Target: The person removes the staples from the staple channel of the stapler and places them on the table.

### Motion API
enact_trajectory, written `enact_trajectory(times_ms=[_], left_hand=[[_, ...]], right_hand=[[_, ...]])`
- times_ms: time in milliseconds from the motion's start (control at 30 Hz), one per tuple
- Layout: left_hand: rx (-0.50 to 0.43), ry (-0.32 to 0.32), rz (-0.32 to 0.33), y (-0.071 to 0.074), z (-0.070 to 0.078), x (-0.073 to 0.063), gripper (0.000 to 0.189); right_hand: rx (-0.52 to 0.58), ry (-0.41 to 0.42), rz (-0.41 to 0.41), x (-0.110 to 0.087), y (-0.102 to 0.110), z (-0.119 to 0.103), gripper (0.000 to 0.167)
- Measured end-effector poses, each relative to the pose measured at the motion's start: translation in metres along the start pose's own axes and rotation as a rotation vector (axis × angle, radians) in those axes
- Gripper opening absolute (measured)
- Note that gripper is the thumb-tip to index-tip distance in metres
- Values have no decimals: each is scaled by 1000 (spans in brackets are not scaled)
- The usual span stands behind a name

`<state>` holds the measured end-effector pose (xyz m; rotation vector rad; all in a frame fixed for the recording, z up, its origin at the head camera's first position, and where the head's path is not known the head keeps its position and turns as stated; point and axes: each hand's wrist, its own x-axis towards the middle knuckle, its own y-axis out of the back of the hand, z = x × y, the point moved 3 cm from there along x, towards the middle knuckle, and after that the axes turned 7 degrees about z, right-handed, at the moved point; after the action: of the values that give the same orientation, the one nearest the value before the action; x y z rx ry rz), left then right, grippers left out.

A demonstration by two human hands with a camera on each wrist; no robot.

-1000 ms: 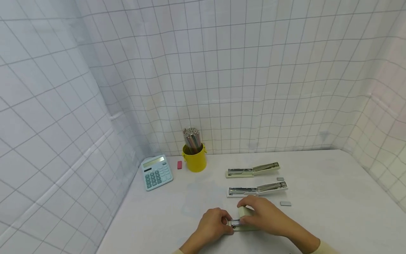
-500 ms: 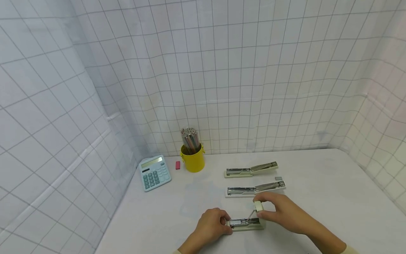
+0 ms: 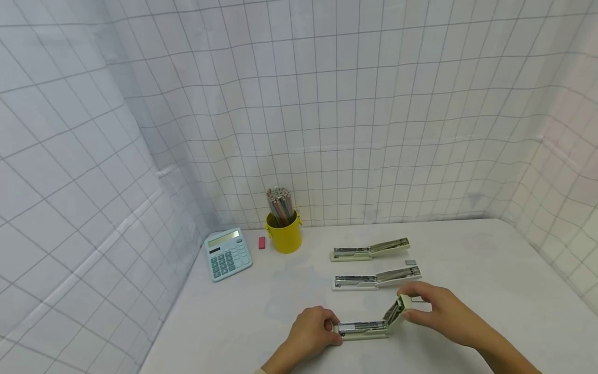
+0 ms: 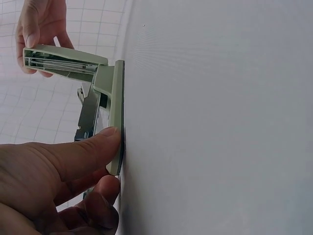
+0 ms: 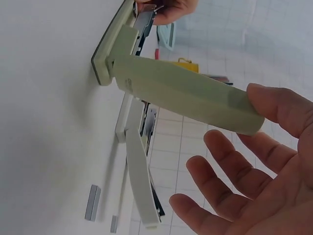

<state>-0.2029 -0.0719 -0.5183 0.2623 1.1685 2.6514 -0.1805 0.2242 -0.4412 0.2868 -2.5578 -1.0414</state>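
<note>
A pale green stapler [image 3: 369, 335] lies nearest the person, its top cover [image 5: 181, 93] swung up and back from the base. My left hand [image 3: 314, 332] grips the front end of the base, the thumb along its side in the left wrist view. With thumb and index finger my right hand [image 3: 439, 311] pinches the free end of the cover; its other fingers spread apart below. The metal staple channel [image 3: 362, 326] shows along the base. Behind it, a white stapler [image 3: 355, 283] and another pale green stapler [image 3: 351, 255] lie with their covers folded back.
Beside the rear staplers is a grey staple strip [image 3: 410, 262]; a second strip [image 5: 92, 202] is mostly behind my right hand in the head view. A yellow bucket [image 3: 286, 239] of pencils, a pink eraser [image 3: 262, 242] and a blue calculator [image 3: 229, 255] stand toward the back left.
My right hand has moved right, swinging the stapler's cover from over the base up and back, which exposes the channel. The left hand keeps its hold on the base.
</note>
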Motion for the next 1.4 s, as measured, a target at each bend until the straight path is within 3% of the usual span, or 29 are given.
enact_trajectory(times_ms=[333, 733, 900, 967, 1067, 1133, 1200, 1300, 1400], left_hand=[[-8, -14, 10, -1, -2, -1, 21], [-32, -22, 10, 0, -1, -3, 21], [-43, -18, 5, 0, -1, -2, 22], [-41, -17, 2, 0, 0, -1, 22], [-33, -14, -3, -1, 0, -1, 22], [-25, -16, -4, -1, 0, -1, 21], [-25, -17, -4, -1, 0, -1, 21], [-26, -20, -7, 0, 0, -1, 21], [-30, -16, -12, 0, 0, -1, 21]], right_hand=[[15, -143, -59, -12, 14, 33, 31], [54, -164, -169, -25, 14, 67, 31], [36, -214, -217, -25, 13, 73, 34], [-13, -211, -201, -26, 15, 69, 40], [-81, -177, -90, -25, 21, 53, 47], [-36, -167, -13, -22, 20, 37, 45], [84, -163, -8, -15, 12, 21, 39], [326, -216, -138, -5, -16, 3, 35], [465, -298, -290, 2, -52, -8, 38]])
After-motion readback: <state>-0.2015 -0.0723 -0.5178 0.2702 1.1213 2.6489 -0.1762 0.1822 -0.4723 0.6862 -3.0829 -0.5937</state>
